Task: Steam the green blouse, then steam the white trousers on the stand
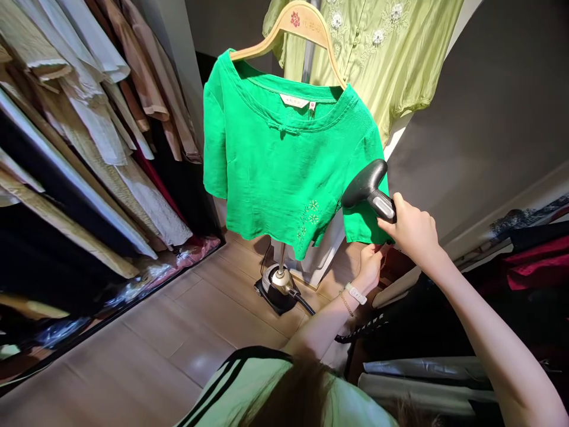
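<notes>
A bright green short-sleeved blouse hangs on a wooden hanger in front of me. My right hand is closed around the handle of a black garment steamer head, whose face presses against the blouse's right side. My left hand, with a watch and a bracelet on the wrist, pinches the blouse's lower right hem and holds it taut just below the steamer head.
The steamer base stands on the wooden floor under the blouse, with its pole and hose. A light green blouse hangs behind. A packed clothes rail fills the left side. Dark and red garments lie at the right.
</notes>
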Tool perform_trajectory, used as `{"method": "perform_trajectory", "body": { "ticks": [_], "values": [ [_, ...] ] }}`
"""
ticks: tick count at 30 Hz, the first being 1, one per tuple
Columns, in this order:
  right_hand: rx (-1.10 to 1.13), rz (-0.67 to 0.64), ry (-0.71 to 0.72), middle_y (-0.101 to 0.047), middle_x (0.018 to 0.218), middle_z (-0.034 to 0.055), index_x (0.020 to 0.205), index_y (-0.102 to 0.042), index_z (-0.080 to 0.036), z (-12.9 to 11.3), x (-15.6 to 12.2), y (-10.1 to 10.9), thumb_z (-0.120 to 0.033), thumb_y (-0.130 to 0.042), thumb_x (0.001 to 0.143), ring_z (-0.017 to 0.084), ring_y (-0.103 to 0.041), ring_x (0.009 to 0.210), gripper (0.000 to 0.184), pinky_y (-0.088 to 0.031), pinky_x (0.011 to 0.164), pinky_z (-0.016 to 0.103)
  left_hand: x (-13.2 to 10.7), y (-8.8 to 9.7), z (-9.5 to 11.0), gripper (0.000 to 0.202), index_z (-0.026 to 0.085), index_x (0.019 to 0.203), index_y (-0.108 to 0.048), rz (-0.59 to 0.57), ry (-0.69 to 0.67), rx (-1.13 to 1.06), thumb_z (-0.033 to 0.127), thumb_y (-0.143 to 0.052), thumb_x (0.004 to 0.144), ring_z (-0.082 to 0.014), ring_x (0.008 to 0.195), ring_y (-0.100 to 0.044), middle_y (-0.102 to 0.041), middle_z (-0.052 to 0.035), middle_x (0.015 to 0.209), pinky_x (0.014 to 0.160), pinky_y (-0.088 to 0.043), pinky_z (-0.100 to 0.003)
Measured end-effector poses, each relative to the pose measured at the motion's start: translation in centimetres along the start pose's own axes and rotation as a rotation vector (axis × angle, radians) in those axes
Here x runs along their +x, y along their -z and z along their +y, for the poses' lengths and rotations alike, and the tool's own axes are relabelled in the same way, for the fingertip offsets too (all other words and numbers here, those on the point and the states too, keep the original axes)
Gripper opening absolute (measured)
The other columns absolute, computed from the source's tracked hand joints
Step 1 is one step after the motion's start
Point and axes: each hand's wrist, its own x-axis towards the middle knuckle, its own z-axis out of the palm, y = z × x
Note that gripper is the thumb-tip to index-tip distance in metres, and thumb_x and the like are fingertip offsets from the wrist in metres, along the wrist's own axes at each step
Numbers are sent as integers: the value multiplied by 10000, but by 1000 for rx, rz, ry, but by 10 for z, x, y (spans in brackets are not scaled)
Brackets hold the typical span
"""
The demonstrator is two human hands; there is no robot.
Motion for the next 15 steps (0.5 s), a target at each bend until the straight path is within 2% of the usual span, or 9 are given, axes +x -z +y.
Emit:
{"method": "perform_trajectory", "body": {
  "ticks": [4, 10, 15],
  "values": [
    [1, 7, -8, -689, 958, 80, 1149, -502, -221, 3, -4, -3, -471, -594, 932, 244, -653, 735, 344, -322, 637, 299, -2, 2, -1, 327, 138, 789, -709, -14, -10, -14, 316, -903, 595, -172, 763, -653, -704, -42, 759, 755, -505, -287],
    [45, 87, -26, -681, 995, 113, 1197, -482, -206, -5, 12, 9, -492, -545, 951, 247, -636, 737, 382, -337, 652, 315, -6, 2, -10, 364, 153, 789, -695, -16, 12, -35, 306, -939, 568, -195, 781, -669, -695, -30, 732, 790, -515, -319],
    [64, 97, -43, -680, 1006, 119, 1190, -484, -199, -8, 17, 15, -482, -578, 938, 263, -638, 768, 390, -336, 658, 318, -11, -9, -8, 388, 162, 768, -676, 18, 33, 5, 341, -944, 551, -227, 832, -676, -697, -41, 743, 826, -519, -357]
  ]
}}
